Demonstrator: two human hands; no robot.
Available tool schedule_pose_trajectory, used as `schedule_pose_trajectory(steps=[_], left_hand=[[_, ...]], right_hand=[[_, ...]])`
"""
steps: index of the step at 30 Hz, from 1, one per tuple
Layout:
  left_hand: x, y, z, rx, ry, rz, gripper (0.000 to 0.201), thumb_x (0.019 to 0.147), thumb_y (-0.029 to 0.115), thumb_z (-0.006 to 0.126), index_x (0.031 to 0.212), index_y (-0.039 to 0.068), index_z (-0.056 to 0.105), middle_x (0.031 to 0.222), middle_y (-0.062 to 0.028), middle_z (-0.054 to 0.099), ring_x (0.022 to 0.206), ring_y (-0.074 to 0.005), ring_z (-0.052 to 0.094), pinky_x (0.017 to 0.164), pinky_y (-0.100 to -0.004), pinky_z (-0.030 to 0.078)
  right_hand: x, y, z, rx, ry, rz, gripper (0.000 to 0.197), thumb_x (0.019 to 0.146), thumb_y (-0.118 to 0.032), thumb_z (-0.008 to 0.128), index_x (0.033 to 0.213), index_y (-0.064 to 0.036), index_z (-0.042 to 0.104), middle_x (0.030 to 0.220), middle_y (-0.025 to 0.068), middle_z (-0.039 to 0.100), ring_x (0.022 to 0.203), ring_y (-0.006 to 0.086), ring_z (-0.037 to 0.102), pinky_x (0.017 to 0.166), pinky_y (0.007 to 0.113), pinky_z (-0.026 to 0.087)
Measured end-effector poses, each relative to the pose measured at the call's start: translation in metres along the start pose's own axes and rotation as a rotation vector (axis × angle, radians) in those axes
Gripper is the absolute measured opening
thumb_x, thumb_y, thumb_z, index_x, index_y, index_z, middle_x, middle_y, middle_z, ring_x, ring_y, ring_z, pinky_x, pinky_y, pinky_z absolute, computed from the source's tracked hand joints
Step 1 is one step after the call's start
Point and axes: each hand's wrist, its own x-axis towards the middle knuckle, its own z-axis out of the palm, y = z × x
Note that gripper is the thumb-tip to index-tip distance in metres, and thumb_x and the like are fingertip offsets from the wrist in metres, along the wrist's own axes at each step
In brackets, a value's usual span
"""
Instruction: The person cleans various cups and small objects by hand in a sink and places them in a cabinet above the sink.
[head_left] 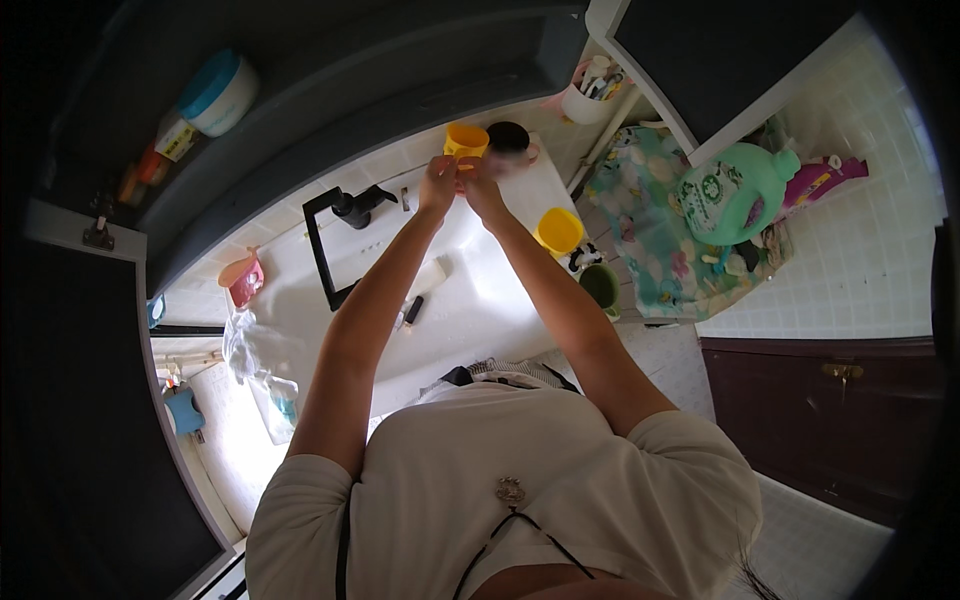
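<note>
Both arms reach forward over the white sink [385,375]. My left hand [437,190] and my right hand [481,192] meet at its far edge, fingers closed together. Between the fingertips shows a small orange-red thing [465,172], mostly hidden, whose kind I cannot make out. Just beyond the fingers stands a yellow cup [466,138]; whether they touch it is unclear. Right of the cup is a dark round object [508,137]. A black faucet [352,210] rises left of my left forearm. Inside the basin lie a white tube [428,278] and a small black-ended item [414,311].
On the right ledge are another yellow cup [559,232] and a green cup [599,287]. A green detergent jug [728,195] stands on a patterned cloth [640,205]. A dark cabinet door [725,60] hangs open upper right. A pink holder [244,278] is at left.
</note>
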Motion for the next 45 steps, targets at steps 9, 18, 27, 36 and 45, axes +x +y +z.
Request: schedule_pose_trajectory(steps=[9,18,27,36,45], left_hand=[[-0.038,0.005,-0.019,-0.172,0.064,0.208,0.029,0.084,0.020,0.056,0.103,0.000,0.051,0.094,-0.0101,0.060,0.079,-0.0165,0.058,0.072,-0.0238,0.044],[-0.117,-0.071,-0.033,-0.226,0.040,-0.036,0.035,0.078,0.022,0.059,0.105,0.000,0.051,0.094,-0.0081,0.058,0.089,-0.0146,0.054,0.078,-0.0257,0.041],[-0.173,-0.141,-0.087,-0.152,0.131,-0.494,0.047,0.080,0.045,0.059,0.102,0.005,0.049,0.093,-0.0062,0.056,0.078,-0.0141,0.056,0.069,-0.0256,0.046],[-0.177,-0.132,-0.147,-0.274,0.160,-0.561,0.040,0.087,0.042,0.048,0.083,0.003,0.052,0.080,-0.0135,0.063,0.068,-0.0204,0.066,0.059,-0.0271,0.053],[-0.154,-0.144,-0.171,-0.806,0.153,-0.630,0.049,0.085,0.051,0.039,0.099,0.005,0.049,0.103,-0.0114,0.056,0.088,-0.0270,0.060,0.077,-0.0379,0.047]], right_hand=[[-0.027,-0.002,0.009,-0.116,-0.131,-0.251,0.024,0.077,0.001,0.053,0.100,-0.0038,0.048,0.086,0.0071,0.060,0.079,0.0159,0.060,0.071,0.026,0.048],[-0.127,0.030,-0.004,-0.379,-0.131,-0.108,0.019,0.076,0.001,0.054,0.095,-0.0028,0.054,0.086,0.0067,0.062,0.079,0.0158,0.061,0.070,0.027,0.049],[-0.169,0.073,0.002,-0.873,-0.101,-0.382,0.033,0.073,-0.014,0.062,0.103,-0.0035,0.052,0.110,0.0133,0.049,0.106,0.0275,0.046,0.090,0.036,0.038],[-0.142,0.133,0.059,-0.527,-0.335,0.097,0.063,0.076,-0.038,0.067,0.124,-0.0070,0.040,0.117,0.0164,0.046,0.105,0.0238,0.048,0.088,0.030,0.039],[-0.133,0.114,0.096,-0.693,-0.306,0.040,0.054,0.076,-0.026,0.065,0.126,-0.0148,0.046,0.107,0.0157,0.050,0.099,0.0258,0.051,0.087,0.032,0.040]])
